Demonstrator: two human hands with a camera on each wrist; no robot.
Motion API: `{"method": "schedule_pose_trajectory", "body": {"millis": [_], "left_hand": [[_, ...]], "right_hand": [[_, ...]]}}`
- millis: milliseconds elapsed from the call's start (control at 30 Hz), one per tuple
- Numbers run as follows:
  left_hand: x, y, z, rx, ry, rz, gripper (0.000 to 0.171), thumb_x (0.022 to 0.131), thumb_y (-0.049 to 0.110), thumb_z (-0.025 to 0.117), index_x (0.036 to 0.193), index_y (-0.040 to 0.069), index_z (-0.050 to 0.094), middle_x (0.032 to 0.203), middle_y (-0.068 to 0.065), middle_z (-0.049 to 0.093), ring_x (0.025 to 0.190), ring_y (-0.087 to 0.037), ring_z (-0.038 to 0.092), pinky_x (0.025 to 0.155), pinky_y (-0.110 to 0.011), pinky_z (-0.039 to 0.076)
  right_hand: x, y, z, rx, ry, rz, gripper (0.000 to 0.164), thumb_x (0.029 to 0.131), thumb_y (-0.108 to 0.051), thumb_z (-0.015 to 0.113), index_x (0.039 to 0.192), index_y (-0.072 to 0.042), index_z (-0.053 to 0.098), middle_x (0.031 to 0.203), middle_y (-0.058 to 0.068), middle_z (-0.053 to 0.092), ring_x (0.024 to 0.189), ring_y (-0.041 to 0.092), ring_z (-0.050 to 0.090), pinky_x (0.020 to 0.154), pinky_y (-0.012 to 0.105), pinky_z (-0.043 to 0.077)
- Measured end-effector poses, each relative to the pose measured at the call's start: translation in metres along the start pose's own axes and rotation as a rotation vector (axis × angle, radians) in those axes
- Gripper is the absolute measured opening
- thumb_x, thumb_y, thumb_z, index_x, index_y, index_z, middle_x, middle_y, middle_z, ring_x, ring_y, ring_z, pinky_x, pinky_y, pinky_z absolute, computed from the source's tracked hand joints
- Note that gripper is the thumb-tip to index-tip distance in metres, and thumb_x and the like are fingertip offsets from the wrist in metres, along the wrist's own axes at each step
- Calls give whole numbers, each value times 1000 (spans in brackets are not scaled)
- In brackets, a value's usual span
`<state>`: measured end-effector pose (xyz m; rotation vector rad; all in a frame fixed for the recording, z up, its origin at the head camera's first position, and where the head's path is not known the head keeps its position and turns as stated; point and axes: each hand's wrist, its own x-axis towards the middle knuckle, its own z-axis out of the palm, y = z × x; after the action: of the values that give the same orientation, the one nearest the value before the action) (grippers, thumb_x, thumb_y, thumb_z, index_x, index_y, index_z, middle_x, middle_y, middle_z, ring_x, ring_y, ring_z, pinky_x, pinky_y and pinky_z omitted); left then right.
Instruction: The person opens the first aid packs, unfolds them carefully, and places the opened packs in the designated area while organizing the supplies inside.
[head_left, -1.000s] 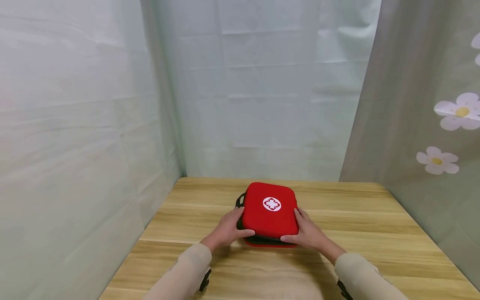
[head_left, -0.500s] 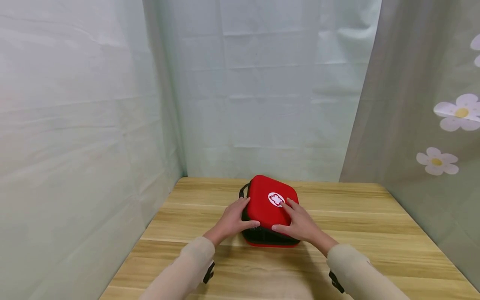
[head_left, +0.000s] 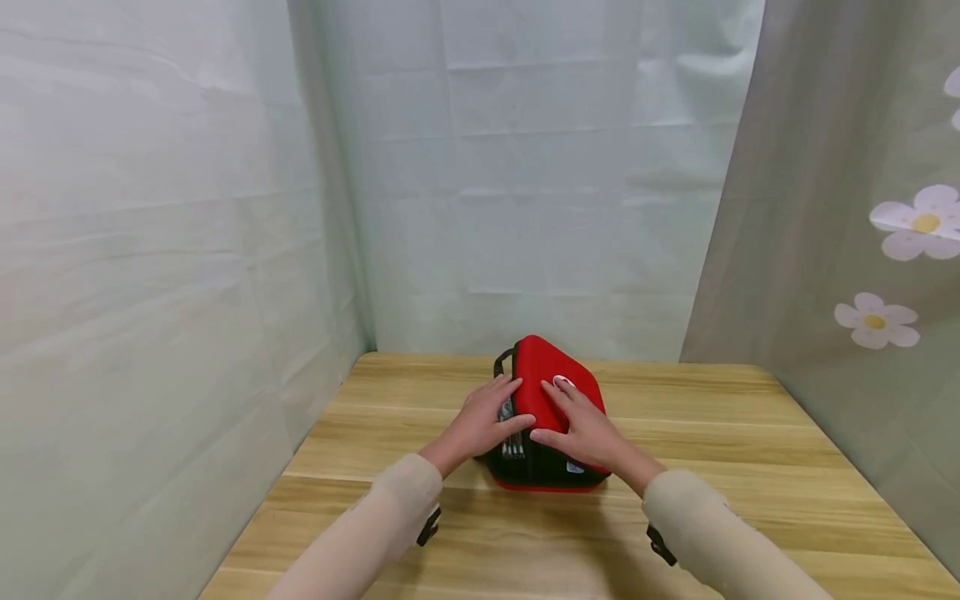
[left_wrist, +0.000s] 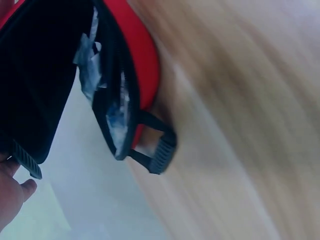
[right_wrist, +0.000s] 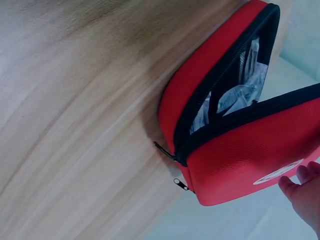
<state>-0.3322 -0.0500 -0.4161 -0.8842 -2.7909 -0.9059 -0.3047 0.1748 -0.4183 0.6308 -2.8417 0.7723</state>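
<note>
A red first-aid case (head_left: 555, 367) with a black lining stands on the table, its lid tilted up at the left and front. Under the lid show clear-wrapped supplies (right_wrist: 240, 97). My left hand (head_left: 480, 421) grips the lid's left edge, beside the black lid handle (left_wrist: 26, 157). Over the lid's red outer face, my right hand (head_left: 585, 425) lies with fairly straight fingers, touching it near the round white emblem (right_wrist: 277, 172). The base handle (left_wrist: 165, 152) sticks out over the tabletop, and a zipper pull (right_wrist: 164, 151) hangs at the case's corner.
The case sits around the middle of a wood-grain table (head_left: 720, 433). Pale cloth curtains (head_left: 525, 208) enclose the table at the back and both sides; the right one carries white flowers (head_left: 876, 321).
The lid has risen from nearly closed to a steep tilt, exposing the lining and supplies. Both hands have moved up with it, and the right hand has shifted from the side onto its face.
</note>
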Motion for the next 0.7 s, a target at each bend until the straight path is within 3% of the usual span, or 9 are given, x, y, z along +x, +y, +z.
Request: {"method": "schedule_pose_trajectory", "body": {"millis": [233,467,600,700], "left_hand": [[13,17,-7,13,7,42,67,98,53,51,154,17,38,159,-9,32,149,-26,19,117,-55,15],[26,32,-14,37,-7,90,63,102,49,46,155,17,36,159,-8,33,149,-26,18,119,-53,12],[33,35,-18,55,-14,115,63,103,49,43,155,15,35,159,-8,32,150,-27,17,118,-55,11],[35,32,-21,58,17,118,63,103,49,44,155,14,35,160,-9,31,149,-30,18,118,-56,12]], "right_hand": [[-1,0,-8,42,41,-10,90,89,-59,63,159,-19,24,161,15,25,147,36,21,104,63,37],[-5,6,-15,47,106,-15,83,92,-54,61,159,-21,24,161,15,26,143,39,30,102,64,38],[-7,10,-20,56,145,-40,79,94,-49,61,159,-21,25,160,14,27,138,42,37,100,63,42],[-8,11,-23,67,163,-46,77,94,-47,61,158,-22,27,160,14,28,135,43,41,96,62,45]]}}
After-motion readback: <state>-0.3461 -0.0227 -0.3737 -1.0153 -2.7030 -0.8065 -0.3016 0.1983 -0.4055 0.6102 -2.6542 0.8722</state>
